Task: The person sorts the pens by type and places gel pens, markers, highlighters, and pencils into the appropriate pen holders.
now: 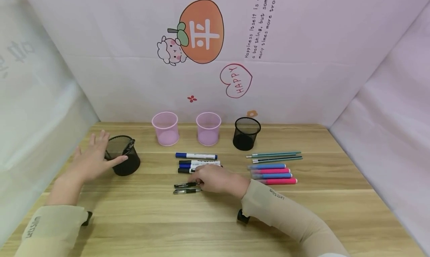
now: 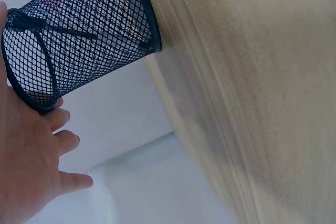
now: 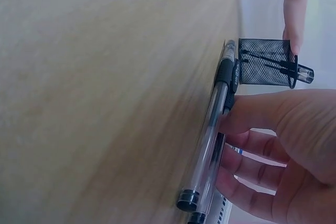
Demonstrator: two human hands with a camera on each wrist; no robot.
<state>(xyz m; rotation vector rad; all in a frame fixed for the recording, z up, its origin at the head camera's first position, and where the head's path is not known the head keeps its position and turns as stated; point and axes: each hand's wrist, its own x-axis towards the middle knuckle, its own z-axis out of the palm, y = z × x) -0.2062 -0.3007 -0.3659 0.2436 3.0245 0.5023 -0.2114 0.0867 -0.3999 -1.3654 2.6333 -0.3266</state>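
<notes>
Black pen (image 1: pixel 184 185) on table (image 1: pixel 158 219), pinched near one end by right hand (image 1: pixel 215 179); second pen (image 1: pixel 184 191) lies just beside; markers (image 1: pixel 196 156) beyond; left hand (image 1: pixel 90 158) spread wide, thumb against black cup (image 1: pixel 127 166); pink cups (image 1: pixel 167 136) along back; pencils (image 1: pixel 279 153), felt pens (image 1: pixel 268 166) rightward.
</notes>
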